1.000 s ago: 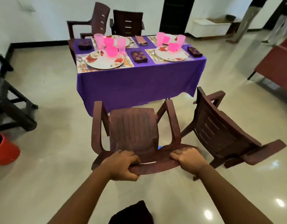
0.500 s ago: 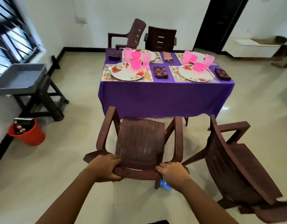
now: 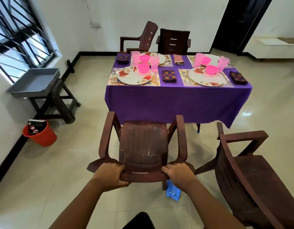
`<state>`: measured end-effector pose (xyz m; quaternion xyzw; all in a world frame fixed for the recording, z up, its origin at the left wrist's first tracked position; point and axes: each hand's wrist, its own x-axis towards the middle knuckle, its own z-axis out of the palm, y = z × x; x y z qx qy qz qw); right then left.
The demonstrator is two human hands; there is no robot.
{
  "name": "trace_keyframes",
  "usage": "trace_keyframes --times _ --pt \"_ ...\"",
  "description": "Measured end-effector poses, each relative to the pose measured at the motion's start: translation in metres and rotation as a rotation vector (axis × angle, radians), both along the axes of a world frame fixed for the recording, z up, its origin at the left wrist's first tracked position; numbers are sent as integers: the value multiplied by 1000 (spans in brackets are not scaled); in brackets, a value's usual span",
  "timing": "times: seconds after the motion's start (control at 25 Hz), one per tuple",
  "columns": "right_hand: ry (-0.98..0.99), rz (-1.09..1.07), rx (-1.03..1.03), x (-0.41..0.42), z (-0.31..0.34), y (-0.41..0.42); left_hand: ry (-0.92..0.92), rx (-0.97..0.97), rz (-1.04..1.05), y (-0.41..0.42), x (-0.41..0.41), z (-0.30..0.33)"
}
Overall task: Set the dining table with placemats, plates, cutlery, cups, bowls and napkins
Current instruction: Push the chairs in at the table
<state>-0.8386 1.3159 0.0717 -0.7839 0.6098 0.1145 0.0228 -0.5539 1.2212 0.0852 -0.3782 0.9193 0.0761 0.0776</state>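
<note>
Left hand [image 3: 109, 176]: curled around top edge of chair [image 3: 143, 146] back.
Right hand [image 3: 177, 173]: gripping same edge.
Table [image 3: 174, 103]: just beyond chair, cloth hem near armrests.

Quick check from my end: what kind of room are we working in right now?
Most likely a home dining room: a table under a purple tablecloth set with floral plates and pink cups, brown plastic armchairs around it, on a tiled floor.

chairs [image 3: 143, 144]: 4 | plates [image 3: 134, 75]: 4 | cups [image 3: 136, 57]: 4 | bowls [image 3: 143, 68]: 4 | napkins [image 3: 169, 76]: 4
</note>
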Motion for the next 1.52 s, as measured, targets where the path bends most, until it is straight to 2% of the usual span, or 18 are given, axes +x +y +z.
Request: trace_keyframes --times 0.12,0.36,0.44,0.72,1.04,1.24,1.36,1.52 --pt "-71 -9 -2 -11 8 -20 -14 -32 -13 -25 -13 0" --pt "25 2 40 -34 5 -63 -14 -72 12 -64 -30 -12" --pt "-10 31 42 -44 4 -82 5 -87 41 -78 -34 -15" --pt "24 78 -35 -50 3 -134 -18 -81 60 -128 -40 -18" --pt "-82 80 1 -34 13 -194 -98 -66 80 -208 -25 -38" --pt "-52 81 -41 -37 4 -191 -43 -127 45 -204 -26 -40" --pt "-29 8 0 -33 7 -193 -19 -147 1 -200 -28 -29" --pt "-17 -116 -73 -24 10 -183 -32 -146 -37 -197 -29 -19"
